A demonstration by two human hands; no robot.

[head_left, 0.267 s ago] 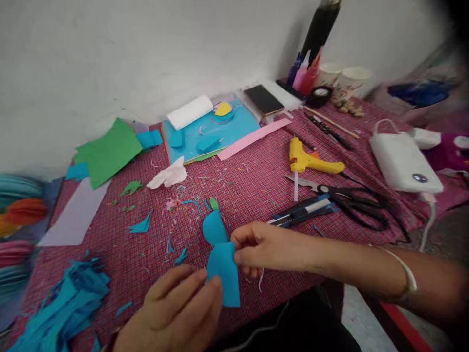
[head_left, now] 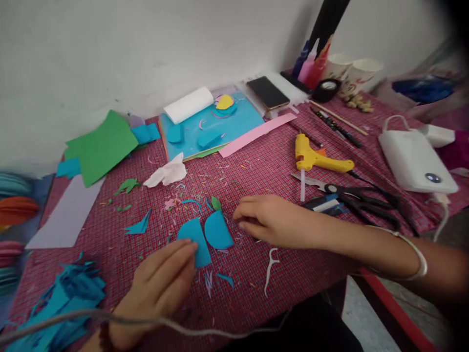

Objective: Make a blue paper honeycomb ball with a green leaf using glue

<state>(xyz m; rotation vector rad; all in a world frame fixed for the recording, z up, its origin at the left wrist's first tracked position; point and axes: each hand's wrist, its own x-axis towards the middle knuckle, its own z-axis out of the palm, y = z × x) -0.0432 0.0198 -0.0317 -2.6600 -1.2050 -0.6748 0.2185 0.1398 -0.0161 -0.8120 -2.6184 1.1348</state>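
Note:
My left hand (head_left: pixel 161 278) has its fingers together over the near left edge of a blue craft-sheet piece (head_left: pixel 200 244) with one rounded end. Beside that piece, on the right, a blue half-round piece (head_left: pixel 218 231) lies on the checked cloth. A small green leaf-shaped scrap (head_left: pixel 216 203) is at its upper tip. My right hand (head_left: pixel 264 220) hovers just right of the half-round piece, fingers curled and thumb apart, with nothing seen between them. Behind the right forearm, a blue utility knife (head_left: pixel 326 204) is partly hidden. A white floss pick (head_left: pixel 270 271) lies below the right hand.
A yellow glue gun (head_left: pixel 309 156) and black-handled scissors (head_left: pixel 351 193) lie right, near a white power bank (head_left: pixel 414 156). Blue scraps (head_left: pixel 69 298) pile up front left. A green sheet (head_left: pixel 106 146) is back left. A grey cable (head_left: pixel 154 320) crosses the foreground.
The blue piece has moved left with my left hand. My right hand has let go of it and moved up and right. The floss pick is now uncovered, and a cable crosses my left wrist.

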